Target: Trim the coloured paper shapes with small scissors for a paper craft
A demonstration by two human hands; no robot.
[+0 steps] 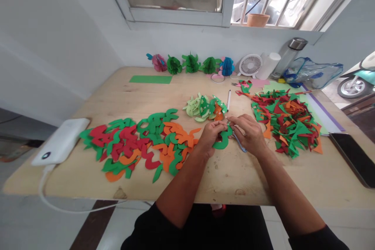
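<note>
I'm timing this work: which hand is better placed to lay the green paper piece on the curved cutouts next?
Probably the left hand: it grips the green paper piece and is nearer the curved cutouts. The right hand seems busy with blue-handled scissors and sits nearer the paper scraps.

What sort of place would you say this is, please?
Probably a small paper-craft workspace, perhaps at home: the wooden table carries a pile of cut paper pieces and a row of folded paper figures, and the left hand holds a green paper shape.

The head view looks forward and down across the nearby table (231, 181).
</note>
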